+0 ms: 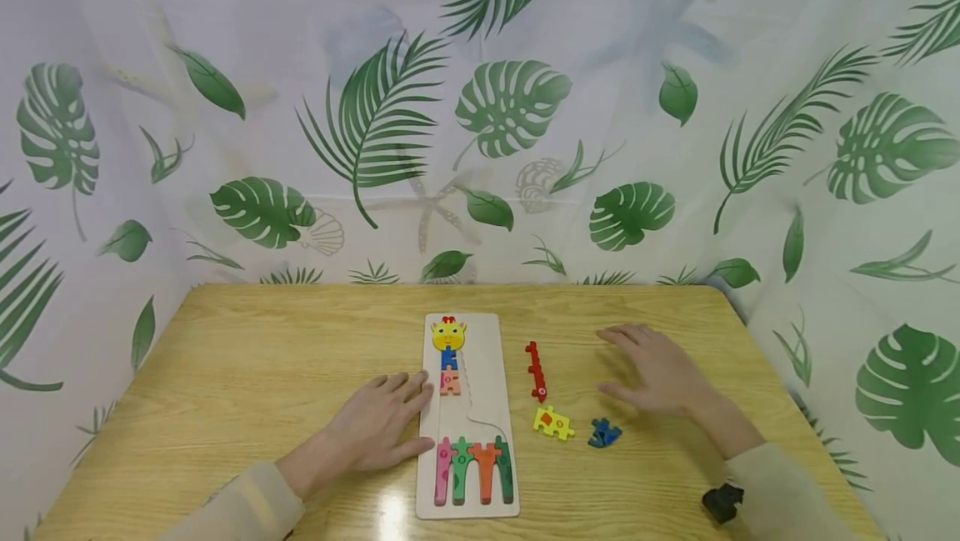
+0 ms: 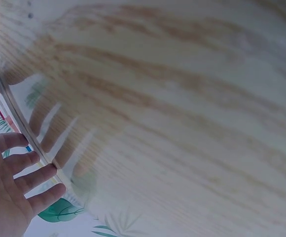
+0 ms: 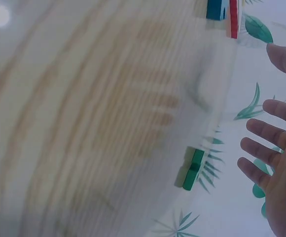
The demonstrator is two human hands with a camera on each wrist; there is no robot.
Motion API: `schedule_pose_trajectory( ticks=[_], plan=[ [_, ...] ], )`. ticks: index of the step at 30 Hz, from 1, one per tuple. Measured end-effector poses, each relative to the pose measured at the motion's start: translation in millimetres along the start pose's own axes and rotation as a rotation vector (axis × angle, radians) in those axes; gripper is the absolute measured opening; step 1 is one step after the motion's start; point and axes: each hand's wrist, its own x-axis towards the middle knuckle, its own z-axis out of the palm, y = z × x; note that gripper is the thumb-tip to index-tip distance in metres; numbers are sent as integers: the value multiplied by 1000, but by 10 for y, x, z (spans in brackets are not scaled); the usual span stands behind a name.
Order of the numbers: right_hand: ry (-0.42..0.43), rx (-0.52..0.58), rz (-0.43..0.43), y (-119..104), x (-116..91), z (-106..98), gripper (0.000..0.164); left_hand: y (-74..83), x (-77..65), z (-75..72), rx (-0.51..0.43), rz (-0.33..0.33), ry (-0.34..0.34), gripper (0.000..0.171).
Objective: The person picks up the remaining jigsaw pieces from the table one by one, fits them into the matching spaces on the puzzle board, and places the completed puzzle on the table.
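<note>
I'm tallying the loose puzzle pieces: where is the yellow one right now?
In the head view, the yellow piece lies on the table to the right of the board, just below the red piece and left of the loose blue piece.

I see a giraffe puzzle, partly filled.
From my far-off seat, I see a pale wood board [image 1: 483, 391] lying flat, its long sides running near to far. At its far end sits a yellow giraffe face [image 1: 447, 334], then a blue neck piece [image 1: 448, 358] and a peach piece [image 1: 450, 383]. At the near end are four legs: pink [image 1: 442, 473], green [image 1: 459, 474], orange [image 1: 485, 473] and dark green [image 1: 506, 473]. Right of the board lie a long red piece [image 1: 536, 371], a spotted yellow piece [image 1: 558, 425] and a dark blue piece [image 1: 604, 434]. My right wrist view also shows a small green piece [image 3: 194, 170] lying apart.
</note>
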Motion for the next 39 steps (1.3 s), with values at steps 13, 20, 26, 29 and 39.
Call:
schedule_pose_trajectory(
  ticks=[13, 20, 26, 29, 39],
  plan=[
    [-34, 5, 91, 230, -55, 11, 76, -10, 22, 1, -14, 0, -13, 75],
    [-38, -8, 96, 317, -71, 47, 75, -8, 20, 2, -13, 4, -4, 75],
    [-75, -24, 117, 376, -95, 105, 77, -6, 13, -8, -11, 4, -5, 75],
    [-74, -26, 124, 390, -101, 121, 76, -5, 9, -4, -14, 2, -6, 75],
    [-96, -21, 149, 450, -125, 105, 68, -2, 2, 8, -4, -4, -5, 76]
  ],
)
